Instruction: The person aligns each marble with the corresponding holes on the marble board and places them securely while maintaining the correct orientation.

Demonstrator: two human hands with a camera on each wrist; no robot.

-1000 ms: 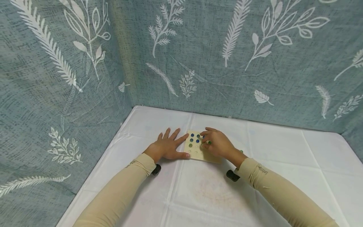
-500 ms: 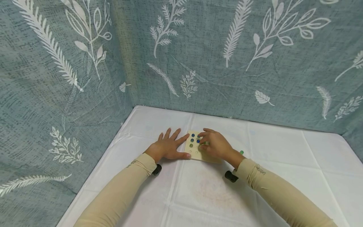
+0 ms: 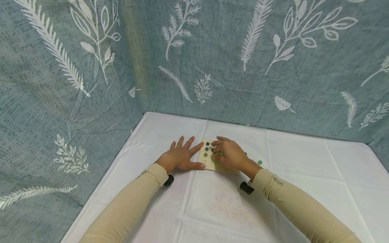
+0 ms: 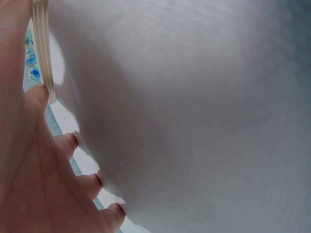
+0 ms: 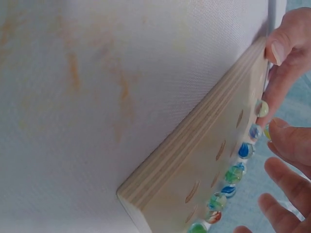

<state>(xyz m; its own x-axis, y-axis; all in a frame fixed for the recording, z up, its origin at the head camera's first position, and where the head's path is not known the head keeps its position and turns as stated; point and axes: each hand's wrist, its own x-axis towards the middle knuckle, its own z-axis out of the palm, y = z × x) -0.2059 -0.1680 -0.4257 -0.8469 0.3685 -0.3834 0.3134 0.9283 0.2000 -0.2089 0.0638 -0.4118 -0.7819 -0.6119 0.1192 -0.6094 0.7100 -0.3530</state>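
Observation:
A pale wooden board with rows of round hollows lies on the white cloth. Glass marbles sit in its hollows, among them a blue marble and a green marble. My left hand lies with fingers spread, thumb and index finger touching the board's left edge. Over the board is my right hand. In the right wrist view its thumb and a fingertip pinch a marble with yellow in it, mostly hidden. The right hand covers much of the board's right side from the head view.
A loose green marble lies on the white cloth right of the right wrist. Part of a blue marble shows behind the right hand. A grey-green patterned curtain rises behind and left of the table.
The right hand has shifted slightly left over the board. The loose green marble near the right wrist, mostly covered a second ago, now shows whole. The left hand stays at the board's edge.

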